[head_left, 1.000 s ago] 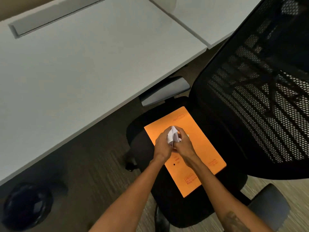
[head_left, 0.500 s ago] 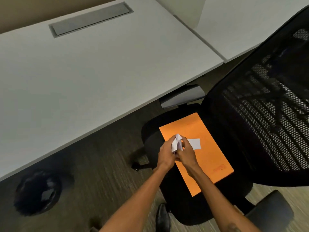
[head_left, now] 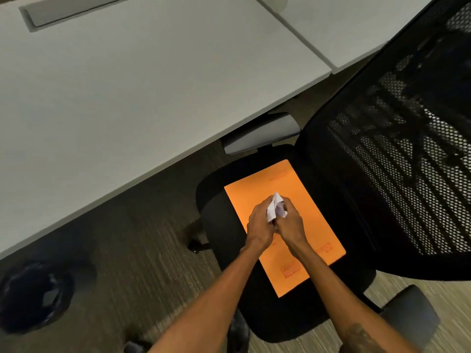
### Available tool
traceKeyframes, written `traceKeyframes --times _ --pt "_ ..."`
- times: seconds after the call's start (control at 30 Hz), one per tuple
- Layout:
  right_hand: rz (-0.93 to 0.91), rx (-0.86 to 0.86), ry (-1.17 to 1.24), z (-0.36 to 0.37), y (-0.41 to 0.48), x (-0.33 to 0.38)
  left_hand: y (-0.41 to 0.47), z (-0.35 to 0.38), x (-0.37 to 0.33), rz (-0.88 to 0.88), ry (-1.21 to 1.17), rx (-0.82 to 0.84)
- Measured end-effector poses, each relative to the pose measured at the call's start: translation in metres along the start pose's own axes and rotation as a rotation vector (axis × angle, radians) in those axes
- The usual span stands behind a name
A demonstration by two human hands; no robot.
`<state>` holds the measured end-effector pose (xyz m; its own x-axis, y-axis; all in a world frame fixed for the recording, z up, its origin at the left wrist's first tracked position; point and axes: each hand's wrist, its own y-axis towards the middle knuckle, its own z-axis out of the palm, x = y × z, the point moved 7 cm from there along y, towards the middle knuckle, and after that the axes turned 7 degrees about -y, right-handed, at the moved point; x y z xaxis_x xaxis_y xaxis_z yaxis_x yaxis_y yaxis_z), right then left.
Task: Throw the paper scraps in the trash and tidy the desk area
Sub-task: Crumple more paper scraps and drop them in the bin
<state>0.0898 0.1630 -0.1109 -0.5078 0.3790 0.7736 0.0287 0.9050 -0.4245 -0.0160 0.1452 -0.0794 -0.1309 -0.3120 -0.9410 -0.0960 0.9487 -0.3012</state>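
Note:
White paper scraps are bunched between both my hands, above an orange envelope that lies flat on a black office chair's seat. My left hand grips the bunch from the left, and my right hand presses on it from the right. The two hands touch each other. A black round trash bin with a dark liner stands on the carpet at the lower left, under the white desk.
The chair's black mesh back fills the right side, with grey armrests near the desk edge and at the lower right. A grey cable slot sits at the desk's far edge. A second white desktop adjoins at upper right.
A small white scrap that lay on the envelope half a second ago is gone from it, and the bunch in my hands looks larger. The view has shifted slightly.

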Motion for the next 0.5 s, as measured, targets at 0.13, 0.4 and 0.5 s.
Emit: traceKeyframes --times 0.13,0.4,0.5 --pt "0.005 0.009 0.011 0.006 -0.001 0.002 0.000 -0.007 -0.001 -0.022 0.012 -0.013" --pt "-0.052 0.062 -0.015 0.049 -0.010 0.043 -0.005 -0.059 0.003 -0.088 0.008 -0.066" --pt "-0.081 0.087 -0.020 0.077 -0.020 0.066 -0.015 -0.094 0.010 -0.116 -0.034 -0.122"
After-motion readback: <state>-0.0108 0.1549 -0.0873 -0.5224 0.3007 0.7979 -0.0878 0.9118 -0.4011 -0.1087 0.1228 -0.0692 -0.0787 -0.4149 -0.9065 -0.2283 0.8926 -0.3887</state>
